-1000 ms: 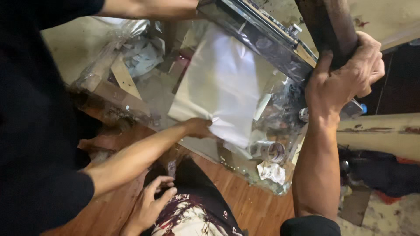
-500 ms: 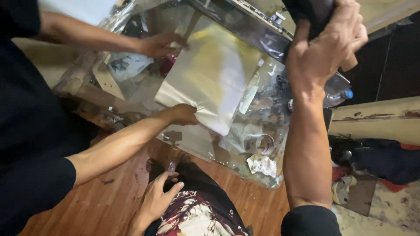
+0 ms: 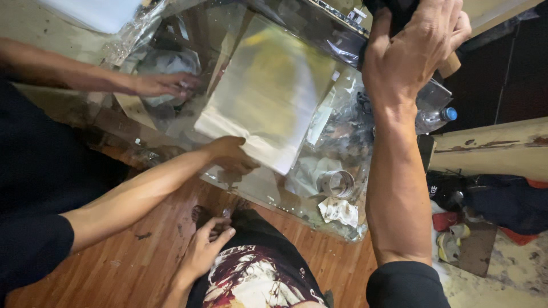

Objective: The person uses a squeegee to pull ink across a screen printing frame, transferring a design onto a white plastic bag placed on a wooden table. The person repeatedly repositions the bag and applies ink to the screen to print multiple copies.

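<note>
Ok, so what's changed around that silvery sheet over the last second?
The co-worker's far hand has come down from the top edge onto the crumpled clear plastic left of the silvery sheet. Unchanged: their near hand still holds the sheet's near corner, the right hand still grips the dark handle, and the left hand stays open by the lap.

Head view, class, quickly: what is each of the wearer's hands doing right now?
Left hand: open, holding nothing.
Right hand: closed around a dark handle.
</note>
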